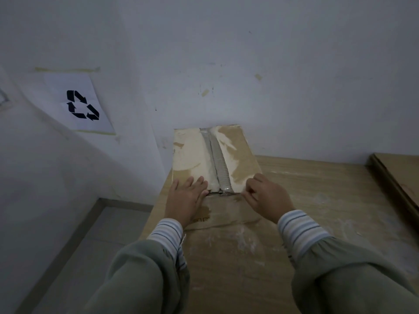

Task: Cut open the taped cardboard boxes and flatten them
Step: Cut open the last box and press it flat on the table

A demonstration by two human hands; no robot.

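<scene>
Head view, dim and soft. Cardboard box [215,159] at centre on the wooden surface [317,200], far end against the wall, clear tape [218,164] along its seam. Left hand [187,198] flat, fingers straight, pressing the near left flap. Right hand [266,197] curled at the near edge; what it pinches unclear. Flattened cardboard [399,177] at 3 o'clock, cut off. Recycling sign [82,105] at 10 o'clock.

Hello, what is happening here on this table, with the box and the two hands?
A person is working on a cardboard box that stands on a wooden table against the wall. The left hand presses flat on the box near its front edge. The right hand has curled fingers at the near end of the clear tape strip along the top seam; whether it holds a tool I cannot tell. The seam looks still taped. Flat cardboard lies at the far right.
</scene>
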